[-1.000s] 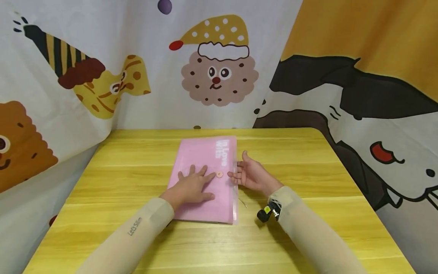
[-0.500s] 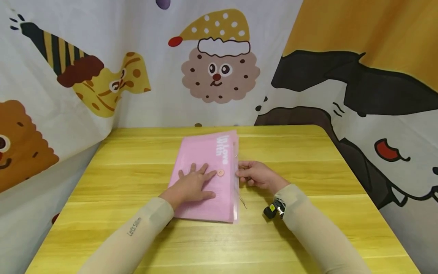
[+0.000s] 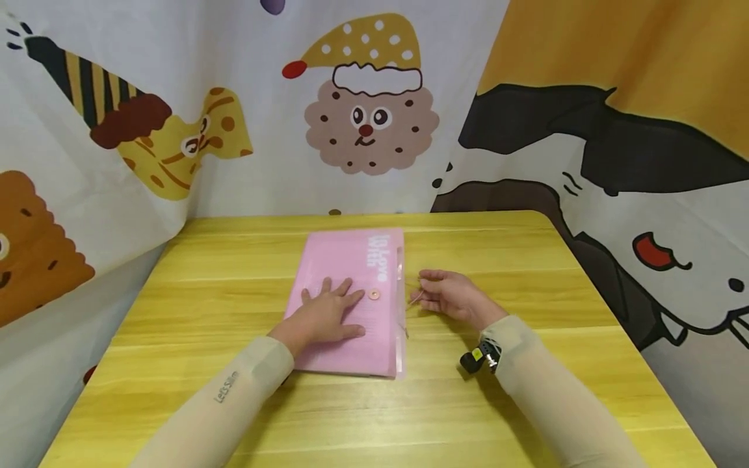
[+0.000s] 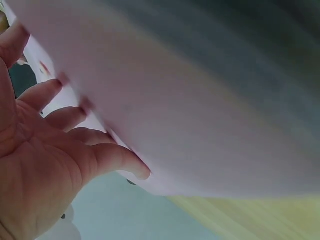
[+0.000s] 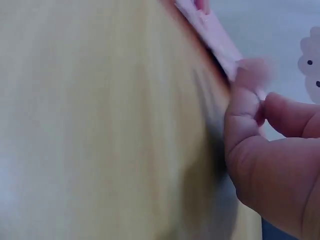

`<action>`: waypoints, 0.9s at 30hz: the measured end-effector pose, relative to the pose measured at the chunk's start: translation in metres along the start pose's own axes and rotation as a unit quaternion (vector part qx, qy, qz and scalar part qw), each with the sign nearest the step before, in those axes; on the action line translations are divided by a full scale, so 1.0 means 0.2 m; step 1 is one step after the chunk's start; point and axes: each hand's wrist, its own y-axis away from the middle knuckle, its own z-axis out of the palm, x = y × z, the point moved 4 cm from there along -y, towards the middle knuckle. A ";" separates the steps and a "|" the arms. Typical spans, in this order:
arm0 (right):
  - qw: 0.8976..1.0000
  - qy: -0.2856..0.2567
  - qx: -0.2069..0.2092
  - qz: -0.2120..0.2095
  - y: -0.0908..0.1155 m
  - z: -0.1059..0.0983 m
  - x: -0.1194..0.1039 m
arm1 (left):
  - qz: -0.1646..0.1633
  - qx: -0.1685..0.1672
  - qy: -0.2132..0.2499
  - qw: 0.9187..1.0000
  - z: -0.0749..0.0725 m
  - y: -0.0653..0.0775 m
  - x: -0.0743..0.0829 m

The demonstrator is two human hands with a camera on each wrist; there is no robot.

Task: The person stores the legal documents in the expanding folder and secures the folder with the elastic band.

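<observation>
A pink document folder (image 3: 345, 253) with white lettering lies on the table, its transparent edge strip facing right. Spread flat on its cover is my left hand (image 3: 328, 316), fingertips close to the round button (image 3: 374, 294). Just right of the folder, my right hand (image 3: 456, 297) pinches a thin string (image 3: 416, 298) between thumb and fingers. The string's loose end hangs by the folder's right edge. In the right wrist view, thumb and bent forefinger meet near the pink edge (image 5: 217, 37). The left wrist view has the folder (image 4: 170, 120) large and blurred beside straight fingers.
The wood-grain table (image 3: 509, 260) extends around the folder on all sides. Behind it hangs a cartoon-print curtain (image 3: 257, 188). A small black camera (image 3: 473, 359) is strapped to the right wrist.
My right hand has moved from the folder's right edge out to the right, now with the string drawn between its fingers. The folder's raised far right corner has come down. My left hand stays put.
</observation>
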 end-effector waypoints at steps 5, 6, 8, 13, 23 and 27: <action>0.999 -0.015 0.038 -0.001 0.02 -0.05 0.02 | 0.006 0.004 0.003 1.000 0.01 -0.01 0.00; 0.999 -0.014 0.046 -0.003 0.02 -0.05 0.02 | 0.005 0.005 0.003 1.000 0.01 -0.02 0.00; 0.999 -0.009 0.042 0.002 0.03 -0.06 0.02 | 0.001 0.002 0.002 1.000 0.01 -0.02 0.00; 0.998 0.027 -0.042 0.026 0.04 -0.02 0.02 | -0.010 -0.004 -0.001 1.000 0.01 -0.01 -0.01; 0.991 -0.073 -0.100 -0.048 0.05 0.03 0.00 | -0.012 -0.007 0.001 1.000 0.00 -0.01 0.00; 0.992 -0.087 -0.077 -0.053 0.04 0.05 -0.01 | -0.005 0.001 0.014 1.000 0.00 0.00 0.01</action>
